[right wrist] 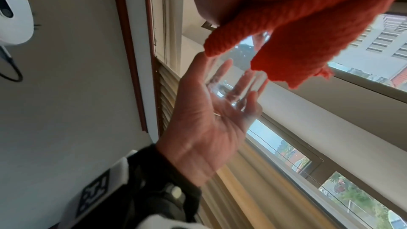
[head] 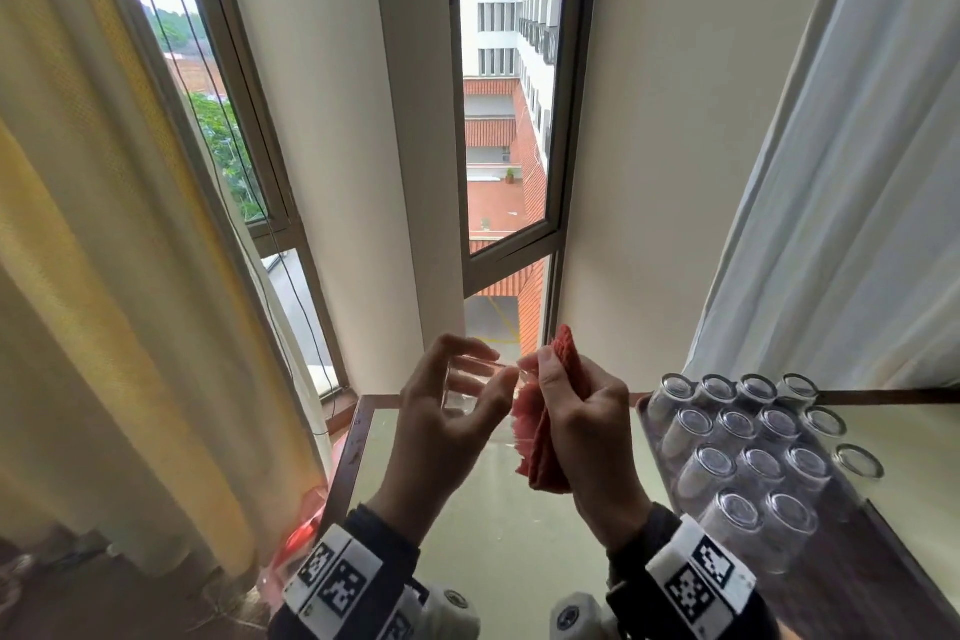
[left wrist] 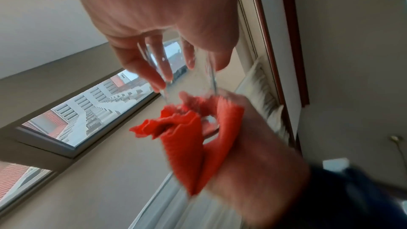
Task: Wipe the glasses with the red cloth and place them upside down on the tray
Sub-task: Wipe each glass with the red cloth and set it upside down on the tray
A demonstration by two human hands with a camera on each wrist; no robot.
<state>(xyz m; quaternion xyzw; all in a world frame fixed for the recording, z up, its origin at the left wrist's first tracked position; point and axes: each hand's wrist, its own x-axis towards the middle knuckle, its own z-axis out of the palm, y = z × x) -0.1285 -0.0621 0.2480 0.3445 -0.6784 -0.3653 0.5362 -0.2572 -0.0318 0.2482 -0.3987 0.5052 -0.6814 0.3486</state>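
Standing inverted: fourteen glasses (head: 761, 464) on one tray (head: 883, 561).

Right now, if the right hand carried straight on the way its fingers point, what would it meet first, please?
Probably the clear glass in the left hand: the right hand, gripping the red cloth, already has its thumb at the rim. Depth beyond that is unclear.

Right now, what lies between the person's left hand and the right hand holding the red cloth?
In the head view, the clear glass, held by the left hand, meets the red cloth in the right hand.
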